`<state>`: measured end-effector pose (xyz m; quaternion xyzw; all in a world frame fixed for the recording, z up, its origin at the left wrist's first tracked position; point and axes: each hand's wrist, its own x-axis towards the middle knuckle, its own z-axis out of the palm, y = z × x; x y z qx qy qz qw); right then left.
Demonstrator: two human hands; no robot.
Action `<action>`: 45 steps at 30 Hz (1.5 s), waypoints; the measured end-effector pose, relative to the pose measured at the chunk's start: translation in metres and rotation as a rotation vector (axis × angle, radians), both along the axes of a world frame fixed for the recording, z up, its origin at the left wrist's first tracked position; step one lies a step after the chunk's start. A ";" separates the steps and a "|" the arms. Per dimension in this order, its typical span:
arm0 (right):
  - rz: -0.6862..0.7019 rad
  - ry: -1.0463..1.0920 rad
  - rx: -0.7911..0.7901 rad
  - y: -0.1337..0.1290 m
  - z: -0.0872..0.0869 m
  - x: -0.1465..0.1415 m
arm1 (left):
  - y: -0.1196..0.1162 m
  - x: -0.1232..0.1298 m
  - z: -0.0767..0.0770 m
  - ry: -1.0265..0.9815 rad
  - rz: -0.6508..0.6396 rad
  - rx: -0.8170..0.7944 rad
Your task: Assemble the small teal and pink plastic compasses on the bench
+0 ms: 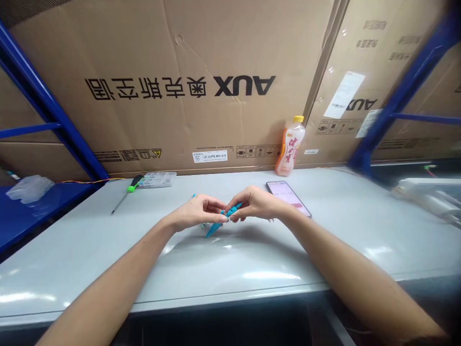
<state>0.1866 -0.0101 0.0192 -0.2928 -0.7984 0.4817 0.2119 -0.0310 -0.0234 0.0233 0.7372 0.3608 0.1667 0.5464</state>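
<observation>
Head view, left to right: a blue steel rack upright point(46, 101) stands at the far left, with a transparent plastic bag point(29, 189) on its blue shelf point(43, 204). On the grey surface point(230, 269) lie a screwdriver point(131, 185) with a green and black handle and a transparent compartment box point(157, 179). The left hand point(196, 212) has its grip pressed together on a blue plastic part point(216, 229), which sits between both hands near the middle of the surface. The right hand point(255, 203) pinches the same part from the other side, fingertips close to the left hand's. Whether the part's lower end touches the surface cannot be told. For steady handling, both pinches should stay close together and near the part, with the wrists level. Beyond the right hand lie a smartphone point(288, 198) and, against the cartons, a bottle with a yellow cap point(290, 146); a white-wrapped bundle point(428, 194) lies far right. Count: one blue part as far as visible, one screwdriver, one box, one smartphone, one bottle, two AUX cartons point(180, 81).
</observation>
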 end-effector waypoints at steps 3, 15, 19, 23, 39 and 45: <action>-0.029 -0.005 0.033 -0.002 0.004 0.001 | 0.000 -0.003 0.002 0.071 -0.015 0.008; 0.014 -0.021 0.021 -0.005 0.006 0.001 | -0.001 -0.004 -0.005 0.022 -0.059 -0.009; 0.023 -0.011 0.001 -0.005 0.005 0.001 | 0.000 -0.003 -0.006 0.008 -0.062 -0.016; 0.031 -0.013 0.010 -0.005 0.006 0.001 | -0.001 -0.002 -0.005 0.005 -0.061 -0.015; -0.038 -0.138 0.088 0.000 0.016 0.014 | -0.003 0.006 -0.007 0.045 0.076 0.101; -0.532 -0.764 0.408 0.015 0.012 0.038 | 0.001 0.014 -0.023 0.194 0.292 0.327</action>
